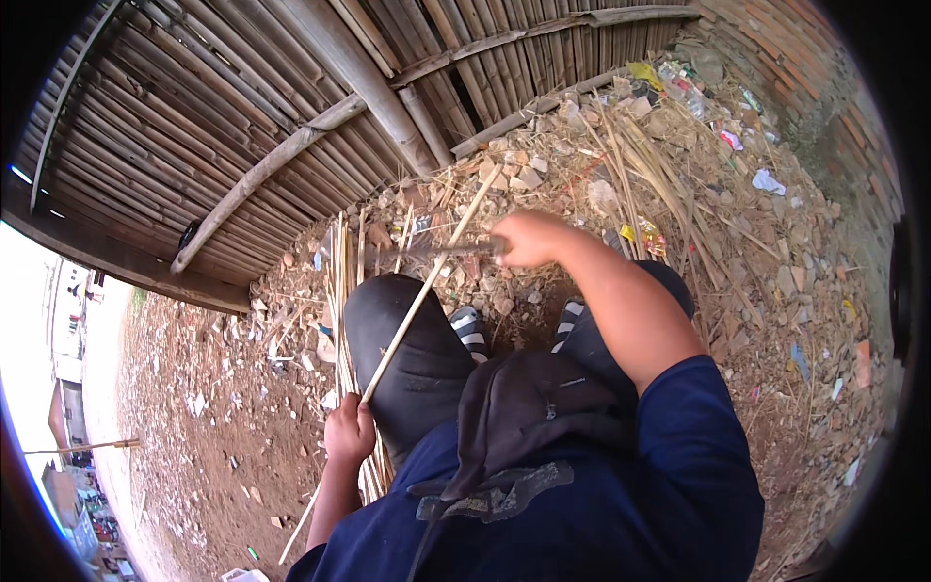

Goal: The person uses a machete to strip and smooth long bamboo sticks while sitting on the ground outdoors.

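While a bright opening [92, 320] bordered the left edge of the brown ground [223, 427], a slatted wall [194, 126] rose along its far edge and a brick wall [815, 68] closed its far right corner. Small scraps and stones were scattered over the soil at left; rubble thickened toward the foot of the slatted wall, and litter collected by the far right corner.

The wider room for movement lay at left, between the bright opening and a bundle of pale strips [341, 281] ranged beside the left knee [398, 330]. To the right, loose strips [659, 179] stretched from near the far edge toward the right leg.

The left hand [349, 429] was wrapped about a pale stick [412, 316], which slanted across the left knee, its upper end pointing toward the ground's far edge. The right hand [531, 239] was clamped on the right end of a dark, blade-like tool [475, 249], which crossed the stick's upper half; whether the two touched could not be told.
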### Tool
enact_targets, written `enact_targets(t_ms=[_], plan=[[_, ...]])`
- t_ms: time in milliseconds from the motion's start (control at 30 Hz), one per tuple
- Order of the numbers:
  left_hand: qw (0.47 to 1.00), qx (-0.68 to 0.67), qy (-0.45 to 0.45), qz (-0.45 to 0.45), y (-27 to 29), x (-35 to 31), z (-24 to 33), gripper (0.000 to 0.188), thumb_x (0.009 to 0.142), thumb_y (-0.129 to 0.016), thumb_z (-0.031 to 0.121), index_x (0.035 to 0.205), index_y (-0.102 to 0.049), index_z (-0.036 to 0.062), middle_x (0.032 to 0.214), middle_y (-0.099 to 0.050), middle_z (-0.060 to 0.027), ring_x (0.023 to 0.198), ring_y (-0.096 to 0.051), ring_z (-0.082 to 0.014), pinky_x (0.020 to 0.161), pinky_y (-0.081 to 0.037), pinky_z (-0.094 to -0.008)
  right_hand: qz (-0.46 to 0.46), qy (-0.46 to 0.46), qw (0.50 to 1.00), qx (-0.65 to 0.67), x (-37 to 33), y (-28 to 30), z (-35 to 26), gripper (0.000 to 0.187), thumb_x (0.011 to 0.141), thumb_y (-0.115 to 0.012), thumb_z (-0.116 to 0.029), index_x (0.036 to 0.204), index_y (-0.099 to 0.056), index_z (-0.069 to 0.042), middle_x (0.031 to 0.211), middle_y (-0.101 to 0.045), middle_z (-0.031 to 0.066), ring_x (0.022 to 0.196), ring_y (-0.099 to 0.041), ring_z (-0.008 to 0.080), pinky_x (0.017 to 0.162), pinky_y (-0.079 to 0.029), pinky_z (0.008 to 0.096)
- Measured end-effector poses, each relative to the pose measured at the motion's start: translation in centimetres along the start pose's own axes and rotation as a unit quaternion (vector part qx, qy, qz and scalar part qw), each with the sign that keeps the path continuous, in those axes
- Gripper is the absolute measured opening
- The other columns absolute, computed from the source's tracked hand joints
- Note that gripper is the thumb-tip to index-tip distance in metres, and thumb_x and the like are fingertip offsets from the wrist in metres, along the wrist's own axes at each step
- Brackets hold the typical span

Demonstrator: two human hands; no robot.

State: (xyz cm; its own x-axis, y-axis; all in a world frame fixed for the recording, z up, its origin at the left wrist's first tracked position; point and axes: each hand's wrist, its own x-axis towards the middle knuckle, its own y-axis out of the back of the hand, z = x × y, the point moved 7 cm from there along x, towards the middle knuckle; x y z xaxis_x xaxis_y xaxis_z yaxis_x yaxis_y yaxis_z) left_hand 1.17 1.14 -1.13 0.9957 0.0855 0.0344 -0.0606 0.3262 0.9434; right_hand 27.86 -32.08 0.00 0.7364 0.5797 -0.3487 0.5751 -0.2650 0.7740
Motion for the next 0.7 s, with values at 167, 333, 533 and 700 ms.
enact_targets(t_ms=[167,333,533,700], plan=[[1.000,-0.018,0.017,-0.012,-1.0,0.2,-0.7,0.039,0.105,-0.040,0.033,0.082,-0.052,0.0027,0.068,-0.059,-0.0242,0.068,-0.060,-0.0487,0.061,-0.045,-0.0560,0.227,-0.071,0.969,0.063,0.9,4.0,6.8,0.020,0.089,-0.070,-0.026,0.100,-0.069,-0.009,0.092,-0.069,0.0125,0.086,-0.067,0.0267,0.081,-0.054,0.0433],[0.999,0.023,0.020,-0.024,-1.4,0.9,-0.8,0.039,0.104,-0.047,0.035,0.081,-0.050,0.0040,0.066,-0.060,-0.0247,0.064,-0.061,-0.0493,0.058,-0.046,-0.0578,0.056,-0.109,0.990,0.063,0.6,1.9,2.3,0.019,0.090,-0.067,-0.024,0.102,-0.068,-0.009,0.095,-0.070,0.0132,0.093,-0.069,0.0304,0.082,-0.055,0.0445],[0.999,0.017,0.021,-0.017,-2.1,1.3,-1.9,0.040,0.103,-0.049,0.037,0.080,-0.051,0.0043,0.064,-0.060,-0.0248,0.064,-0.061,-0.0487,0.058,-0.046,-0.0581,0.037,0.008,0.998,-0.047,0.6,0.7,-0.7,0.017,0.089,-0.067,-0.023,0.093,-0.066,-0.007,0.087,-0.068,0.0105,0.082,-0.066,0.0245,0.075,-0.053,0.0426],[0.999,-0.002,0.032,-0.020,-1.6,1.4,-1.6,0.045,0.105,-0.044,0.039,0.079,-0.051,0.0039,0.065,-0.059,-0.0249,0.066,-0.060,-0.0497,0.059,-0.045,-0.0567,0.161,-0.103,0.979,0.073,1.4,3.6,6.2,0.020,0.088,-0.069,-0.025,0.094,-0.066,-0.006,0.089,-0.070,0.0129,0.085,-0.067,0.0263,0.078,-0.053,0.0422]])
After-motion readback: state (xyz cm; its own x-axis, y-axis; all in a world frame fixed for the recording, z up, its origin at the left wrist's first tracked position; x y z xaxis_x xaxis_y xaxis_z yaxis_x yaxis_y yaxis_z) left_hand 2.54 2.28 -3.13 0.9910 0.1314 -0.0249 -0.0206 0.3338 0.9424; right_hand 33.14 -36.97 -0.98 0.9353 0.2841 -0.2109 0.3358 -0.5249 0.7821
